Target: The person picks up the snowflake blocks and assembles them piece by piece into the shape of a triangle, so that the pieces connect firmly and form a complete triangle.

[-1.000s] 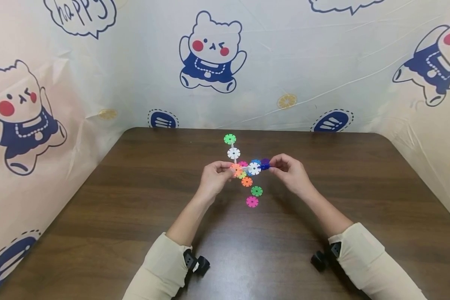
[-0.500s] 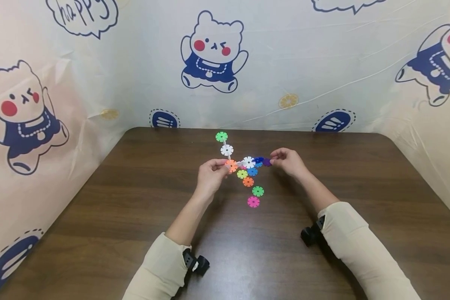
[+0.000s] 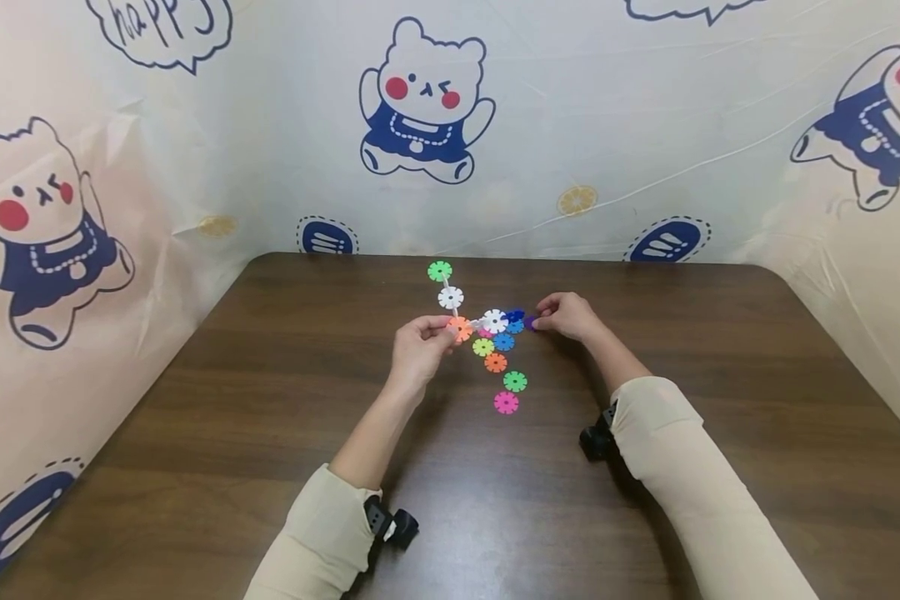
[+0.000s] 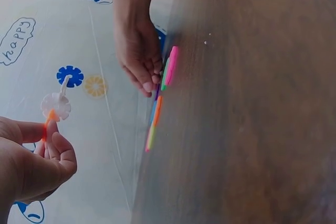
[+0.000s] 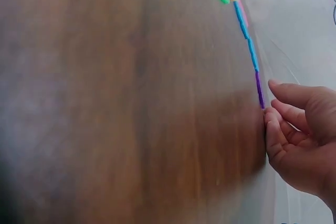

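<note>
In the head view my left hand (image 3: 418, 354) pinches an orange notched interlocking disc (image 3: 460, 329). It belongs to a linked chain with a green disc (image 3: 439, 271) and a white disc (image 3: 451, 297) on one arm, and another white disc (image 3: 494, 321) and a dark blue disc (image 4: 70, 76) on the other. My right hand (image 3: 570, 317) is down at the table, fingertips right at the edge of a purple disc (image 5: 260, 89). In the right wrist view its thumb and fingers are loosely bent and apart around that edge. The purple disc lies flat, partly covered by fingertips in the head view.
Several loose discs lie on the brown table (image 3: 270, 417): blue (image 3: 503, 342), yellow (image 3: 483, 347), orange (image 3: 496, 362), green (image 3: 515, 381) and pink (image 3: 506, 402). A bear-printed cloth (image 3: 540, 125) hangs behind the table and along its sides.
My right hand has let go of the dark blue disc, now on the chain, and moved to the purple disc. My left hand has shifted slightly left and away with the chain.
</note>
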The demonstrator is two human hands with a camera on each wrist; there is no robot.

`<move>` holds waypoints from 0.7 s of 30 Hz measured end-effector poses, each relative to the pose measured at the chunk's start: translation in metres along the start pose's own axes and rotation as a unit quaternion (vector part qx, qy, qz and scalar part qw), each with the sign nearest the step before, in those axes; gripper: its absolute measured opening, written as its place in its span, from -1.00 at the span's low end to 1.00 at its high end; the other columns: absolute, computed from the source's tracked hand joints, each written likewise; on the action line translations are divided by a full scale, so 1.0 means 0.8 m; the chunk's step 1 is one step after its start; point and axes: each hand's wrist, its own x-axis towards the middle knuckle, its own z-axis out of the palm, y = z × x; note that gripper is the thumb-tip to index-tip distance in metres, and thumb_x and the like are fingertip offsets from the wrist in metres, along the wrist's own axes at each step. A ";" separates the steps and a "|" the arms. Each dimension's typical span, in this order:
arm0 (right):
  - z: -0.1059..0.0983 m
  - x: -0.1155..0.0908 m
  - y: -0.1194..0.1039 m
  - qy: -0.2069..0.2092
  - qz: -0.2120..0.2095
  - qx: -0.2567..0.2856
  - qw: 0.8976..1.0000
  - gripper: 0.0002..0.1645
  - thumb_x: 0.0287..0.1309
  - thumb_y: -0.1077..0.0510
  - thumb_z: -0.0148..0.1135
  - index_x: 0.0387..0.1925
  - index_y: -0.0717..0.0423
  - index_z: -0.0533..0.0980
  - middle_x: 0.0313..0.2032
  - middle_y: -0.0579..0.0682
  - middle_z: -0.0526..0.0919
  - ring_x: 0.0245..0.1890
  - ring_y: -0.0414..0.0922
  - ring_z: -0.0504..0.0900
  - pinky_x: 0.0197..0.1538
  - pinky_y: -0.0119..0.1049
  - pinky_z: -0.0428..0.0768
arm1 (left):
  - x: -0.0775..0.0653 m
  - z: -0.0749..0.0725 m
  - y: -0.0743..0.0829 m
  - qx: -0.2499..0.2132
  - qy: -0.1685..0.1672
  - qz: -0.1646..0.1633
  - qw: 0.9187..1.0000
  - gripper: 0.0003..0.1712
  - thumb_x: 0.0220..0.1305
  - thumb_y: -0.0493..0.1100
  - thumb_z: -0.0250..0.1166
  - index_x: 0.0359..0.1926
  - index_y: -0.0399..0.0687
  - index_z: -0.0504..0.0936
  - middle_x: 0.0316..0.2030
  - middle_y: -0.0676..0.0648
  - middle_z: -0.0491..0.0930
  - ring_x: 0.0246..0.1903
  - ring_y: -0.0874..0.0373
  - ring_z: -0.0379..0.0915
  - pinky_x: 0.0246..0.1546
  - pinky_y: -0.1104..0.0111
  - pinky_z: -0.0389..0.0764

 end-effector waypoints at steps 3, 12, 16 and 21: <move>0.001 0.003 -0.003 -0.007 0.002 -0.021 1.000 -0.57 0.07 0.17 0.31 -0.02 0.26 0.46 -0.22 0.14 0.49 -0.21 0.02 0.41 -0.12 -0.20 0.44 | 0.000 -0.001 0.001 -0.006 0.000 -0.002 1.000 -0.78 0.15 -0.42 0.18 -0.14 -0.38 0.56 -0.39 -0.14 0.54 -0.49 0.20 0.47 -0.12 0.05 0.50; 0.004 0.005 -0.005 -0.015 0.010 -0.037 0.999 -0.62 0.07 0.20 0.30 -0.06 0.24 0.49 -0.21 0.14 0.48 -0.18 0.02 0.39 -0.11 -0.21 0.44 | 0.000 -0.002 0.002 -0.006 -0.002 -0.014 1.000 -0.78 0.18 -0.40 0.19 -0.12 -0.35 0.56 -0.35 -0.15 0.54 -0.45 0.16 0.48 -0.08 0.06 0.49; 0.004 0.005 -0.004 -0.011 0.011 -0.034 0.999 -0.64 0.07 0.20 0.30 -0.08 0.24 0.49 -0.22 0.14 0.47 -0.19 0.02 0.39 -0.13 -0.22 0.44 | 0.000 -0.003 0.002 -0.009 -0.002 -0.009 1.000 -0.78 0.16 -0.41 0.19 -0.13 -0.37 0.57 -0.38 -0.14 0.54 -0.48 0.19 0.48 -0.12 0.08 0.51; 0.004 0.004 -0.005 -0.009 0.009 -0.029 0.999 -0.64 0.07 0.22 0.30 -0.09 0.23 0.47 -0.24 0.13 0.46 -0.21 0.01 0.39 -0.17 -0.24 0.44 | 0.000 -0.004 0.001 -0.013 -0.001 -0.003 1.000 -0.78 0.15 -0.42 0.20 -0.15 -0.39 0.57 -0.42 -0.12 0.55 -0.50 0.21 0.49 -0.16 0.12 0.53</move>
